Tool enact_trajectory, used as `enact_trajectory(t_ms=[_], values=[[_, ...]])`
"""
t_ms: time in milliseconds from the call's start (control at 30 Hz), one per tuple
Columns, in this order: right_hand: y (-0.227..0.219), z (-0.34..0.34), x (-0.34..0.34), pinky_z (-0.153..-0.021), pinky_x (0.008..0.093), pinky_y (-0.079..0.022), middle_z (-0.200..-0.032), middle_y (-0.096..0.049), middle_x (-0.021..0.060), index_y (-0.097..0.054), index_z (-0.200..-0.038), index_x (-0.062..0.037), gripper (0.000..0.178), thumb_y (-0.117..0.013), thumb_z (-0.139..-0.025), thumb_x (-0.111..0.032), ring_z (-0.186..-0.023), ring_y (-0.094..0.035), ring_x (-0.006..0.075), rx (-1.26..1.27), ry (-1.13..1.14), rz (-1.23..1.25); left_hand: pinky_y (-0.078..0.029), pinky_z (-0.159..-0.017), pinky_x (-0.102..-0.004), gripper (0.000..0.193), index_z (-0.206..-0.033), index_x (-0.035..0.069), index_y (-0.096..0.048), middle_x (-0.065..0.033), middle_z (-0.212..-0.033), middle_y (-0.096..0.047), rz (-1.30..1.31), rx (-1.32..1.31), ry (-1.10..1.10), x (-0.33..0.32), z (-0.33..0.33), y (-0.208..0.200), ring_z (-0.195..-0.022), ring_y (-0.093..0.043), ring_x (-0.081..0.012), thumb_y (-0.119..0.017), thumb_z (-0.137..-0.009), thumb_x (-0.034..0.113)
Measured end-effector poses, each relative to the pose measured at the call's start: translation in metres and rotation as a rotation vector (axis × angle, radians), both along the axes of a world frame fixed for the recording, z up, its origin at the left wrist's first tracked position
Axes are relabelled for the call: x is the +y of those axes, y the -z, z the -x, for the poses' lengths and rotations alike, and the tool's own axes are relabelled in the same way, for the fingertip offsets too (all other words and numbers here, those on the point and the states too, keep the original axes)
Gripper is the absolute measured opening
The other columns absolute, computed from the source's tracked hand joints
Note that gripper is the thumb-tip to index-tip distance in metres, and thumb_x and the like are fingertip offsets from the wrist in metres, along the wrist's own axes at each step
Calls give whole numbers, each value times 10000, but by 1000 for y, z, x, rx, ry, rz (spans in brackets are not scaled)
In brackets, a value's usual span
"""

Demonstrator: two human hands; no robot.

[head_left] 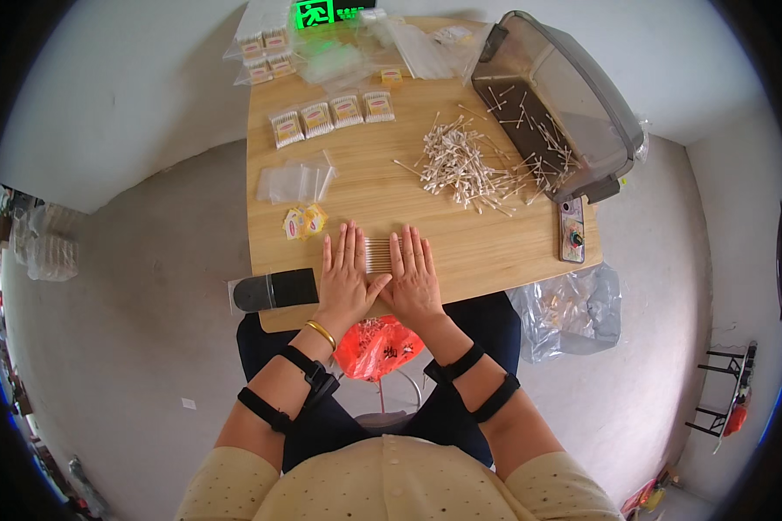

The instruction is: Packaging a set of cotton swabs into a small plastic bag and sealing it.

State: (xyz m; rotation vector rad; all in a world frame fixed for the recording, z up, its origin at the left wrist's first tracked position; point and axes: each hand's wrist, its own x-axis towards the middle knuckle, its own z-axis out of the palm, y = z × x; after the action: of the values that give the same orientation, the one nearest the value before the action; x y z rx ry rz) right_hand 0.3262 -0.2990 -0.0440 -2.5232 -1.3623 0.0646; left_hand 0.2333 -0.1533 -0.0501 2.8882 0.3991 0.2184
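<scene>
On the worktop (365,191), the row of cotton swabs (377,256) lies at six o'clock between left hand (346,280) and right hand (414,282), each grip flat and unclosed, so gentle, equal pressure should align it well.

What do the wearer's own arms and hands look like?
Left hand and right hand: no gloves. Gold bangle at the left wrist. Each forearm has two black straps and a small black module. Cream, dark-dotted sleeves.

Pale cotton swabs (377,255), parallel, side by side (ends partly hidden), on the tabletop (365,184)
</scene>
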Motion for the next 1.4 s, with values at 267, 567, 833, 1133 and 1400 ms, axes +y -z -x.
enact_trajectory(t_ms=[267,567,833,1133,1400], values=[[-18,-26,3,-1169,513,-332,-1483,-447,231,-449,-1474,-30,705,-728,-876,-279,-1403,-396,415,182,54,-284,-98,-1285,-552,848,-1602,-34,-264,-250,-1682,-220,248,-154,-15,2,10,-11,-1589,-158,-372,-449,-1034,569],[-21,-68,42,-914,442,-462,-1037,-613,85,-714,-895,-106,88,-751,-835,-159,-1073,-572,315,246,99,-238,-119,-1272,-586,642,-1566,130,-419,-210,-1665,-273,117,-77,53,-1,12,-18,-1553,-235,-402,-525,-1025,460],[-22,-81,46,-929,433,-457,-1064,-635,93,-694,-939,-114,94,-650,-906,-191,-1094,-601,284,-34,-165,17,-145,-1277,-557,579,-1519,120,-459,-209,-1629,-335,238,-110,29,0,10,-25,-1539,-279,-378,-598,-1007,353],[-76,-46,16,-815,483,-516,-998,-631,184,-616,-987,-27,116,-623,-982,-143,-919,-634,408,436,17,-385,-470,-897,-337,282,-1085,35,-725,-85,-1125,-677,982,-503,-324,-3,8,-70,-1011,-604,-198,-760,-938,273],[-131,30,-24,-765,371,-538,-894,-710,161,-630,-999,37,149,-698,-963,-91,-837,-700,267,986,-2,-514,-456,-752,-250,152,-915,27,-768,9,-853,-694,1313,-470,-224,-25,51,-111,-785,-564,-66,-796,-919,175]])
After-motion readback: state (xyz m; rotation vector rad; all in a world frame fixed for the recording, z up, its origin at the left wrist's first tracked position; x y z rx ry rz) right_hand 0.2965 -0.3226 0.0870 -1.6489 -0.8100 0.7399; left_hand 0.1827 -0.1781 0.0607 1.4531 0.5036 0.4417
